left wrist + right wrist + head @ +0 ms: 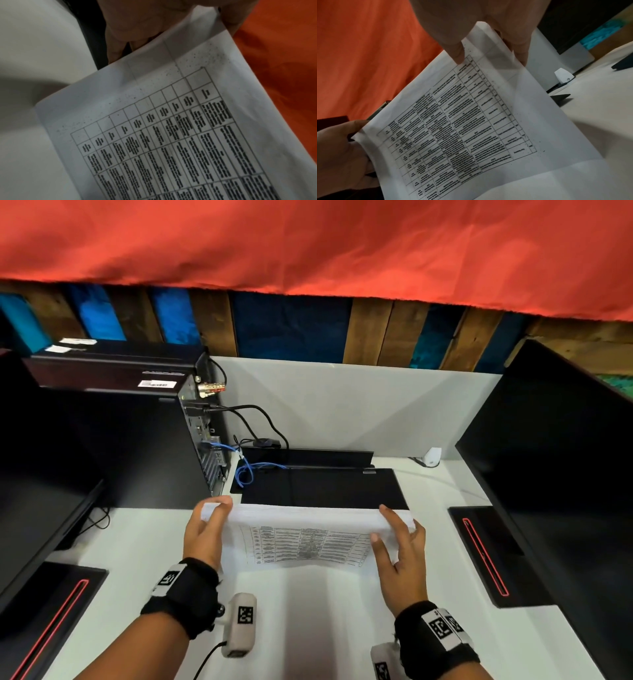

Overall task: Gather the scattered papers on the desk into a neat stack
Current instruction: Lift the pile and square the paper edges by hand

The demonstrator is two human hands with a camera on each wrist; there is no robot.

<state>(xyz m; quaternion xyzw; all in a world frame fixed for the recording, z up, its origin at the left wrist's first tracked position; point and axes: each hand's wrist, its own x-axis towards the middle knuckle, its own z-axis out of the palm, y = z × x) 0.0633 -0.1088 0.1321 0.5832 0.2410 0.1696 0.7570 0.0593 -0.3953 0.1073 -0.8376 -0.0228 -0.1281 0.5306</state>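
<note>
A bundle of white papers (305, 537) printed with a table stands nearly upright on its lower edge on the white desk (144, 542), printed side facing me. My left hand (205, 529) grips the bundle's left side, thumb in front and fingers behind. At the right side my right hand (397, 537) grips it the same way. In the left wrist view the papers (171, 128) fill the frame under my left hand (137, 27). The right wrist view shows the papers (462, 128) pinched by my right hand (488, 40), with the left hand (339, 146) at the far edge.
A black flat device (325, 486) lies just behind the papers, with a black computer tower (144, 446) and blue cable (246, 470) to the left. Dark monitors (561, 460) stand on both sides, their bases (486, 553) on the desk. A small white gadget (432, 457) sits at the back right.
</note>
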